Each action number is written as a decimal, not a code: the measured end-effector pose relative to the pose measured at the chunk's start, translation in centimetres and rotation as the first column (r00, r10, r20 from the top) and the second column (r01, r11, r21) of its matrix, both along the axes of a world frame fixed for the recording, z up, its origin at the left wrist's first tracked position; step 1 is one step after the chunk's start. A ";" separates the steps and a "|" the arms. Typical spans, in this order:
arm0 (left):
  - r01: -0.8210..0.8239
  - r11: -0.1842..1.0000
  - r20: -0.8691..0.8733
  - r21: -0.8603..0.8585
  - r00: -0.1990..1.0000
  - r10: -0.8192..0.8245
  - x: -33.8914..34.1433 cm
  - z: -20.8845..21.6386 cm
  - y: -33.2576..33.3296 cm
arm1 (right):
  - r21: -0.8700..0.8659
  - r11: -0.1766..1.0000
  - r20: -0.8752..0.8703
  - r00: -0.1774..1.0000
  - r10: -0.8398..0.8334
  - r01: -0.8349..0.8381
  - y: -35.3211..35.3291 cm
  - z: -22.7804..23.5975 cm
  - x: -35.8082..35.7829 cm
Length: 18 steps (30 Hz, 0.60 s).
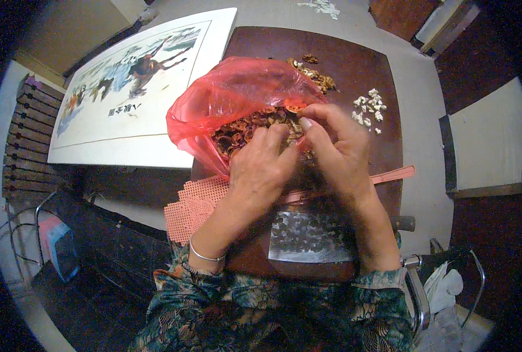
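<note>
A crumpled red plastic bag (237,85) lies open on the dark brown table, holding many dried, dark brown shrivelled pieces (233,134). Over the bag's mouth, my left hand (264,158) has its fingers curled down among these pieces; what they grip is hidden. My right hand (337,144) is beside it, thumb and forefinger pinched together at the bag's right edge. Whatever sits in that pinch is too small to name. Further right lies a loose group of small white pieces (369,108). A heap of brown bits (319,76) rests just past the bag.
A cleaver (311,237) with a dark handle lies under my forearms near the table's front edge. Pink fly swatters (196,205) lie beside it, a handle reaching right. A white board with a horse painting (126,88) adjoins at left. A metal-framed chair (416,287) stands at lower right.
</note>
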<state>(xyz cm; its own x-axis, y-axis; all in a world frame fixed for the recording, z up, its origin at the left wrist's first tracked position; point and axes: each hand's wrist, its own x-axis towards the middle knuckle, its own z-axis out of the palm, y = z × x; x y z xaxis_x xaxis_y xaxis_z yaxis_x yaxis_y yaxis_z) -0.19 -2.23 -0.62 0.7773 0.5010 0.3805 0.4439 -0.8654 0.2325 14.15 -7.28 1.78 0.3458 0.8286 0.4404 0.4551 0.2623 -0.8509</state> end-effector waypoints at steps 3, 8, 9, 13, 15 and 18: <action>0.011 0.998 0.044 0.058 0.999 -0.013 -0.2 0.4 0.1 | 0.040 0.999 0.057 0.998 0.001 -0.004 0.1 0.2 0.0; 0.009 0.993 0.038 0.116 0.999 -0.014 0.3 -0.3 0.1 | 0.005 1.000 0.048 0.999 -0.010 0.009 -0.2 0.1 0.2; 0.002 0.995 0.064 0.104 0.998 -0.009 0.3 -0.3 0.2 | 0.005 1.000 0.039 0.999 -0.004 0.004 -0.2 0.1 0.3; 0.080 0.990 0.376 -0.113 0.926 -0.032 -0.3 0.7 0.4 | 0.013 1.000 -0.017 1.000 0.014 -0.014 0.0 0.4 0.3; 0.206 0.959 0.590 -0.196 0.806 -0.053 -0.7 1.3 0.9 | -0.009 1.000 0.071 0.997 0.026 -0.025 -0.3 0.9 0.4; 0.267 0.815 0.646 -0.515 0.746 0.163 -1.6 1.9 0.3 | 0.018 0.996 0.167 0.983 0.078 -0.082 -0.2 1.1 0.4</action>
<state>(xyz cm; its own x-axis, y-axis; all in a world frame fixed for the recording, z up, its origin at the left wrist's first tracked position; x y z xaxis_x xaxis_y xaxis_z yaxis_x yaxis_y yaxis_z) -1.77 -1.97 1.28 0.4818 0.7466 0.4587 -0.0421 -0.5032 0.8632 14.51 -7.52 2.87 0.1996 0.8388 0.5065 0.5659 0.3233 -0.7584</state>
